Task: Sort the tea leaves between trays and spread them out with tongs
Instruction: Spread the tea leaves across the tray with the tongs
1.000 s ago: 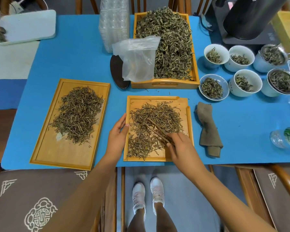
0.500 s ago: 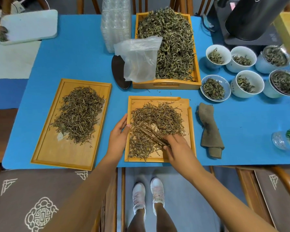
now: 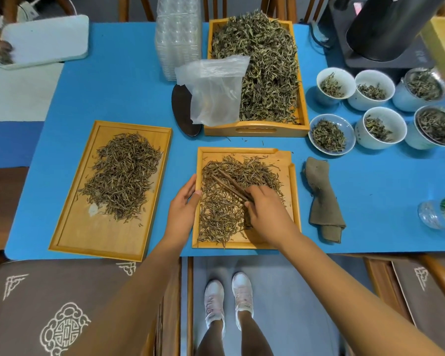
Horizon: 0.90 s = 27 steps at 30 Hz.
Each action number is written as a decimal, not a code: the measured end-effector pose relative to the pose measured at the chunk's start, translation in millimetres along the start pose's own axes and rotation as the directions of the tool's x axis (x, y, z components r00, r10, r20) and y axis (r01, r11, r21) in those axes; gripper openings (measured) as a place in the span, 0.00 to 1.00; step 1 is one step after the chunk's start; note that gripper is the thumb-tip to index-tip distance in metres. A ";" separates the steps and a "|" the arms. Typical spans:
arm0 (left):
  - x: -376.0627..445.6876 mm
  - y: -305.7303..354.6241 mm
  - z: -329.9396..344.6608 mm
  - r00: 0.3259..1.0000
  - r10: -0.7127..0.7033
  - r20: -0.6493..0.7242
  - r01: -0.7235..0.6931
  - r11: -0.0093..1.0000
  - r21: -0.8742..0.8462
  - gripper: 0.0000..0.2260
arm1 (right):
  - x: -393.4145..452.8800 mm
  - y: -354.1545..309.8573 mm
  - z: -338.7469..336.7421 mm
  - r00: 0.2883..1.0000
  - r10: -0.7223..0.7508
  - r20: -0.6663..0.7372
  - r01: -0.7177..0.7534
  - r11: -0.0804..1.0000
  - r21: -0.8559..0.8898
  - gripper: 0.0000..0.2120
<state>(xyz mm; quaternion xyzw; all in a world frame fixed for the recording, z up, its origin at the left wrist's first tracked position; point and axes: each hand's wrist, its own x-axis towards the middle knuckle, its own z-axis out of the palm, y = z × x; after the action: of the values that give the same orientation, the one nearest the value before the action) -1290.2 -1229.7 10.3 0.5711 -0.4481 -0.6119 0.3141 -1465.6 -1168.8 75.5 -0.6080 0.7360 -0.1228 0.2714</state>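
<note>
The right hand (image 3: pixel 265 214) fingers pinch the tongs (image 3: pixel 230 185); left hand (image 3: pixel 184 204) fingers lie straight against the tray (image 3: pixel 244 244) rim. Beneath the tips, the tea leaves (image 3: pixel 224 214) look light, brittle, loose: best raked gently.

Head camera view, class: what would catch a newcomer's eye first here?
Probably the right hand working wooden tongs through tea leaves in the small tray at the near edge, while the left hand steadies its side. Behind it, a deep tray is heaped with greener leaves, and white cups cluster at right.
</note>
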 end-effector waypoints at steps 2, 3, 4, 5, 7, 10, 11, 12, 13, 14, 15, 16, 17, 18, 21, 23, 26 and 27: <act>-0.2 0.3 0.3 1.000 0.002 0.003 -0.002 1.000 -0.001 0.19 | 3.1 0.2 -1.7 1.000 0.009 -0.008 -0.009 1.000 0.007 0.13; -0.4 0.3 0.3 1.000 0.002 0.003 -0.002 1.000 0.001 0.19 | 4.4 0.6 -2.7 1.000 0.009 -0.007 -0.009 1.000 0.003 0.13; -0.7 0.4 0.2 1.000 -0.001 0.002 0.001 1.000 0.004 0.19 | 5.7 0.8 -3.5 1.000 0.008 -0.004 -0.008 1.000 -0.003 0.13; -0.8 0.5 0.3 1.000 -0.003 0.000 0.003 1.000 0.005 0.19 | 7.0 0.9 -4.1 1.000 0.007 -0.005 -0.007 1.000 -0.007 0.13; -1.0 0.6 0.3 1.000 -0.007 -0.007 0.007 1.000 0.002 0.19 | 10.4 0.9 -5.3 1.000 0.009 -0.018 -0.009 1.000 -0.009 0.13; -0.8 0.1 0.2 1.000 -0.008 -0.007 0.008 1.000 0.002 0.19 | 16.3 -1.3 -6.1 1.000 0.000 -0.009 0.000 1.000 -0.022 0.13; -0.5 0.0 0.3 1.000 -0.008 -0.006 0.008 1.000 0.004 0.19 | 18.4 -2.6 -6.2 1.000 -0.001 -0.005 0.001 1.000 -0.026 0.13; -0.4 -0.1 0.5 1.000 -0.007 -0.004 0.007 1.000 0.006 0.19 | 20.5 -3.9 -6.5 1.000 -0.002 -0.003 0.001 1.000 -0.029 0.13; -0.3 -0.3 0.7 1.000 -0.006 -0.002 0.006 1.000 0.007 0.19 | 22.1 -5.0 -7.1 1.000 -0.004 0.001 0.004 0.999 -0.033 0.14; -0.3 -0.4 0.9 1.000 -0.007 -0.002 0.007 1.000 0.008 0.19 | 23.4 -6.1 -7.6 1.000 -0.010 0.009 0.011 0.999 -0.036 0.14; -0.4 -0.4 0.9 1.000 -0.008 -0.002 0.008 1.000 0.008 0.19 | 23.9 -7.0 -8.4 1.000 -0.018 0.017 0.019 0.999 -0.035 0.14; -0.5 -0.5 0.6 1.000 -0.009 -0.002 0.009 1.000 0.008 0.19 | 23.5 -7.4 -9.4 1.000 -0.025 0.019 0.025 0.999 -0.026 0.14; -0.5 -0.8 0.2 1.000 -0.009 -0.001 0.009 1.000 0.008 0.19 | 22.3 -7.2 -10.7 1.000 -0.027 0.009 0.027 1.000 -0.014 0.14; -0.6 -1.1 -0.2 1.000 -0.009 0.000 0.009 1.000 0.007 0.19 | 20.1 -6.0 -12.1 1.000 -0.023 -0.012 0.023 1.000 0.001 0.13; -0.3 -1.2 -0.9 1.000 -0.018 -0.003 0.018 1.000 0.003 0.19 | 9.0 3.0 -16.1 0.997 0.026 -0.077 -0.024 0.999 0.020 0.11; -0.3 -0.8 -0.7 1.000 -0.016 -0.002 0.016 1.000 0.004 0.19 | 1.5 9.8 -16.6 0.995 0.064 -0.079 -0.063 0.998 0.006 0.11; -0.4 -0.3 -0.2 1.000 -0.004 -0.006 0.004 1.000 0.014 0.19 | -4.8 13.5 -15.3 0.997 0.075 -0.036 -0.075 0.997 -0.017 0.12; -0.5 -0.3 -0.2 1.000 -0.004 -0.007 0.004 1.000 0.016 0.19 | -6.0 13.0 -15.4 0.998 0.064 -0.023 -0.065 0.998 -0.021 0.12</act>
<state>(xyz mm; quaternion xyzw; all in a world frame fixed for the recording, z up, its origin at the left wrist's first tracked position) -1289.9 -1229.2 10.3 0.5768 -0.4508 -0.6068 0.3097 -1484.1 -1162.3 83.0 -0.5853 0.7594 -0.1128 0.2606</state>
